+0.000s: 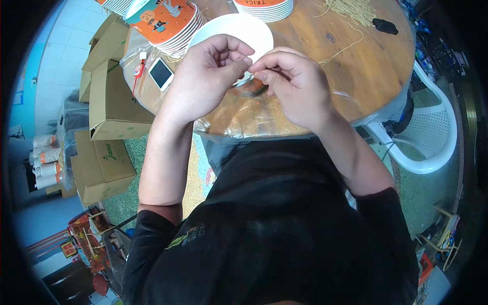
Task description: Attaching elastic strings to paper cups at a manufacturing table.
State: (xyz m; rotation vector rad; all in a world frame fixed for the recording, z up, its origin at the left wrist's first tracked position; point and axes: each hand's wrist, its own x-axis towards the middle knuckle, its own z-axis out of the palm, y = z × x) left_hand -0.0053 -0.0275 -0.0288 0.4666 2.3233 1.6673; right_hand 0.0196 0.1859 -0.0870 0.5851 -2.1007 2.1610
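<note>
A person's left hand (211, 76) and right hand (292, 86) meet fingertip to fingertip over a white bowl (231, 30) on the round wooden bench (356, 66), pinching something too small to identify; the pinching step seems underway, calling for fine fingertip control.

A round white paper plate (231, 28) lies just beyond the fingertips (247, 60) on the round wooden table (356, 76). A stack of orange printed paper plates (170, 23) sits left of the fingers, and a tangle of pale string (353, 10) lies well to their right.

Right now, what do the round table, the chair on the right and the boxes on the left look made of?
Round table: varnished wood, grain and knots showing, under clear film. Chair: likely white moulded plastic, perforated seat. Boxes: plain brown cardboard, matte, with folded flaps.
</note>
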